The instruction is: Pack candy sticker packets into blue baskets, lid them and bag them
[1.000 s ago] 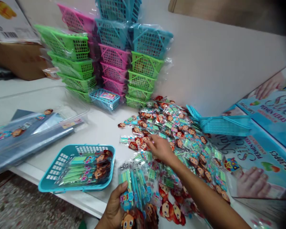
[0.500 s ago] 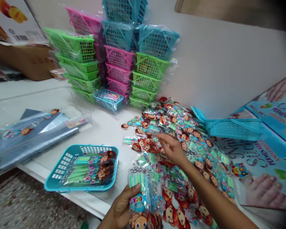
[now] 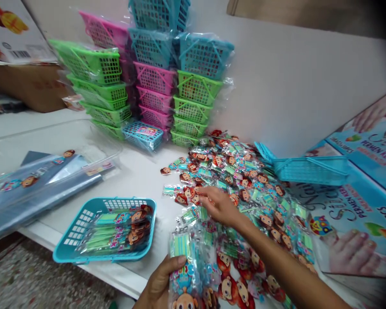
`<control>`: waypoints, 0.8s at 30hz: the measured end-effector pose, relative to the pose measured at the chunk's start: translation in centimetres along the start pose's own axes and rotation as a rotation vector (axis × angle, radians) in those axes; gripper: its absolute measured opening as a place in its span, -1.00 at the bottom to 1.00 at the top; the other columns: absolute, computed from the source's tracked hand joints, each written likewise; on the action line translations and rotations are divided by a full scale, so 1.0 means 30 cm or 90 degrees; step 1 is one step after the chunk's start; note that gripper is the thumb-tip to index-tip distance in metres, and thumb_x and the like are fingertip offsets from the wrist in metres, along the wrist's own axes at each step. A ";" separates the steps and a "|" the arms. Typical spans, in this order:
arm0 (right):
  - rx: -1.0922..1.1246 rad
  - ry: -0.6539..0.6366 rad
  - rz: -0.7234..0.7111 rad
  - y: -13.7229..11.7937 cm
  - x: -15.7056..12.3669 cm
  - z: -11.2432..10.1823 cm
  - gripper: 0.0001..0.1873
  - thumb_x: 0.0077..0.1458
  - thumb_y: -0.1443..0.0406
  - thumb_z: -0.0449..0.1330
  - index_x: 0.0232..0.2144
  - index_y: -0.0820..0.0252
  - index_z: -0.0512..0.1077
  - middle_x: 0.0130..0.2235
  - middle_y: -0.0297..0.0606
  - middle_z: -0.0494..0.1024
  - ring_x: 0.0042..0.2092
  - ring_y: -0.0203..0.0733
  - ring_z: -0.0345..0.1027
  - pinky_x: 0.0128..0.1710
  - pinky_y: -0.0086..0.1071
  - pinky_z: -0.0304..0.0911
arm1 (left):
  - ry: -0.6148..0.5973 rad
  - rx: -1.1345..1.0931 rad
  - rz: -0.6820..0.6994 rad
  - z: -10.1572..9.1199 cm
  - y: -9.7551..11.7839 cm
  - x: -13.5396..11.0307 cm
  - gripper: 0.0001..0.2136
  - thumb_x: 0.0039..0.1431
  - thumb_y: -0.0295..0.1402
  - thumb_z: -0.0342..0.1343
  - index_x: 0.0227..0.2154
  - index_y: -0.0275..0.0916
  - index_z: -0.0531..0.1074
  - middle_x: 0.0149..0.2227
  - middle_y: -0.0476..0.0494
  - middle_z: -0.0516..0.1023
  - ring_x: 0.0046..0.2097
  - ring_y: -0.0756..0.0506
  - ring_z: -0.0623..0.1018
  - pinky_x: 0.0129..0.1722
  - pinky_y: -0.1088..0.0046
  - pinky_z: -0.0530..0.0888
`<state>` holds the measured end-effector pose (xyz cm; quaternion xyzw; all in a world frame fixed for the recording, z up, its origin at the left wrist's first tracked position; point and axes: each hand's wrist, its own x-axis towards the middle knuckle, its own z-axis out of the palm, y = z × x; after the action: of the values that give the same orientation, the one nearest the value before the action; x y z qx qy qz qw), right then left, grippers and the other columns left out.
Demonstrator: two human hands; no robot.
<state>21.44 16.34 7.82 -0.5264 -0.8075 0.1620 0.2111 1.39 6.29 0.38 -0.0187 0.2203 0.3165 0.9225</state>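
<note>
My left hand (image 3: 162,283) grips a bunch of cartoon-head candy packets (image 3: 188,270) at the table's near edge, thumb across the top one. Stretched out over a wide heap of the same packets (image 3: 254,189), my right hand (image 3: 217,205) rests palm down with fingers on the heap's left side; whether it pinches one I cannot tell. A teal basket (image 3: 80,234) to the left holds a layer of packets laid flat.
Wrapped green, pink and blue baskets (image 3: 154,77) are stacked at the back against the wall. An empty teal basket (image 3: 309,169) lies on printed candy boxes (image 3: 357,206) at the right. A clear plastic tray (image 3: 45,171) sits at the left, cardboard boxes (image 3: 22,81) behind it.
My right hand has shifted slightly left and down across the heap. The left hand keeps its bunch of packets; the view wobbled a little.
</note>
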 end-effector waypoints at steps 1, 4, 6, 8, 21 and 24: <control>-0.061 0.037 0.080 0.058 0.065 0.016 -0.62 0.15 0.23 0.04 0.02 0.17 0.32 0.09 -0.12 0.36 0.13 -0.11 0.15 0.12 -0.19 0.05 | -0.005 0.010 0.008 -0.007 -0.002 -0.003 -0.58 0.06 -0.53 0.08 0.03 -0.38 0.32 -0.35 -0.27 0.61 -0.31 -0.21 0.60 -0.14 0.20 0.41; -0.066 0.076 0.151 0.206 0.215 0.062 -0.63 0.05 0.29 0.13 -0.06 0.29 0.40 0.10 0.02 0.34 0.15 0.06 0.09 0.13 -0.04 -0.05 | -0.034 0.028 0.035 -0.016 -0.015 -0.032 -0.49 0.00 -0.60 0.07 0.08 -0.35 0.27 -0.30 -0.29 0.60 -0.38 -0.17 0.59 -0.22 0.23 0.44; -0.032 0.093 0.164 0.266 0.259 0.076 -0.73 0.08 0.28 0.09 -0.19 0.27 0.47 -0.03 -0.03 0.47 0.07 0.03 0.20 0.09 -0.07 0.00 | -0.037 0.034 0.045 -0.016 -0.016 -0.046 -0.45 -0.02 -0.62 0.07 0.10 -0.33 0.24 -0.26 -0.31 0.59 -0.34 -0.19 0.59 -0.24 0.24 0.45; 0.011 0.126 0.181 0.297 0.261 0.070 -0.71 0.13 0.22 0.01 -0.25 0.24 0.48 -0.12 -0.11 0.52 0.00 -0.04 0.28 0.04 -0.15 0.09 | -0.039 0.042 0.048 -0.017 -0.006 -0.047 -0.44 -0.01 -0.62 0.07 0.11 -0.31 0.22 -0.23 -0.32 0.58 -0.27 -0.23 0.59 -0.25 0.24 0.45; 0.141 0.020 0.133 -0.134 -0.128 -0.032 -0.69 0.25 0.17 -0.13 -0.37 0.15 0.33 -0.51 -0.36 0.44 -0.50 -0.30 0.29 -0.48 -0.44 0.15 | -0.056 0.040 0.040 0.000 0.003 -0.016 -0.43 -0.04 -0.39 0.25 0.09 -0.23 0.27 -0.17 -0.26 0.57 -0.07 -0.29 0.53 -0.03 0.15 0.37; -0.082 -0.034 0.019 -0.226 -0.185 0.059 -0.76 0.24 0.30 -0.11 -0.33 0.17 0.34 -0.44 -0.27 0.48 -0.43 -0.26 0.33 -0.43 -0.42 0.11 | -0.081 0.027 -0.009 -0.002 -0.003 -0.021 -0.40 -0.05 -0.13 0.23 0.07 -0.21 0.31 -0.14 -0.26 0.57 -0.04 -0.35 0.50 -0.02 0.11 0.35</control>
<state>17.20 8.51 8.64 -0.5466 -0.8135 0.1267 0.1527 0.98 5.87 0.58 0.0197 0.1678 0.3054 0.9371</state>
